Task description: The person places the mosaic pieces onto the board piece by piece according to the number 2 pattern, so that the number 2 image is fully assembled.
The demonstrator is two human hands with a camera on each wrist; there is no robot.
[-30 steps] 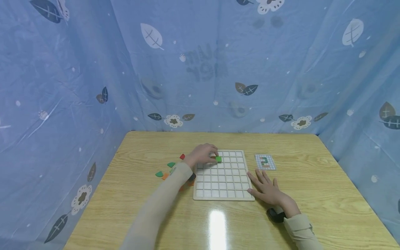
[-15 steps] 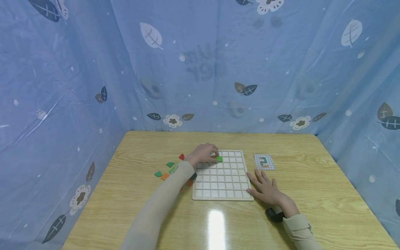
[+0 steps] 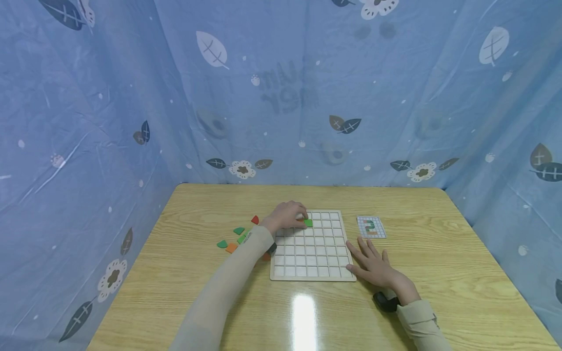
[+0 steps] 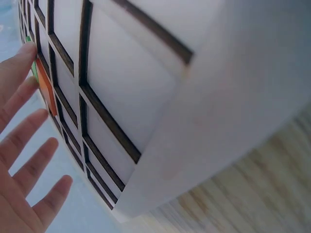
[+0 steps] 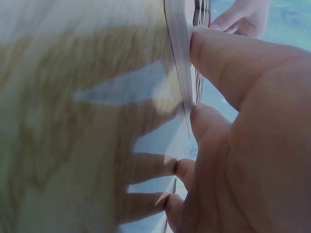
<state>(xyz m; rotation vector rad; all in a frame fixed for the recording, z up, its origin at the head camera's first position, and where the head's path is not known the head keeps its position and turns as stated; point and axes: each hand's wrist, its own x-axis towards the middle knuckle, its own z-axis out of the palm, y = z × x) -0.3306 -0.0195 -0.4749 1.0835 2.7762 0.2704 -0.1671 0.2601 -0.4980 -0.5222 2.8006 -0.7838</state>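
Observation:
A pale wooden board (image 3: 310,245) with a grid of white square cells lies on the table. At its far left part, my left hand (image 3: 287,216) pinches a small green square tile (image 3: 309,223) between thumb and index finger, right at a cell of the back rows. Beside it an orange tile (image 4: 46,87) shows in the left wrist view, partly hidden by the hand in the head view. The other left fingers are spread. My right hand (image 3: 375,265) rests with straight, spread fingers, its fingertips touching the board's right edge.
Left of the board lie loose tiles: a red one (image 3: 255,220), green leaf-like ones (image 3: 222,243) and orange ones (image 3: 231,248), some hidden by the left sleeve. A card (image 3: 371,227) with a coloured figure 2 on a grid lies right of the board. A blue patterned curtain (image 3: 281,97) surrounds the table.
My left hand and the green tile have shifted very slightly right over the board, then stayed still. The right hand keeps its place at the board's edge.

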